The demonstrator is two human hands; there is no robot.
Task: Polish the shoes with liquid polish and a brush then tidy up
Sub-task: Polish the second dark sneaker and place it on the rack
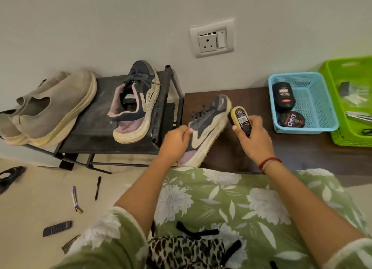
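A navy and lilac sneaker [207,125] with a cream sole lies tilted on the dark wooden table [302,147]. My left hand [176,142] grips its upper near the collar. My right hand [254,136] holds a black liquid polish bottle [241,118] whose yellow sponge tip touches the sole near the toe. The matching sneaker [134,103] stands on the black shoe rack [96,131] to the left.
A pair of beige slip-on shoes [50,109] sits at the rack's left end. A blue basket [314,107] holds a black bottle [283,96] and a polish tin [291,119]. A green crate [354,87] stands at far right. Pens, a battery and a remote lie on the floor.
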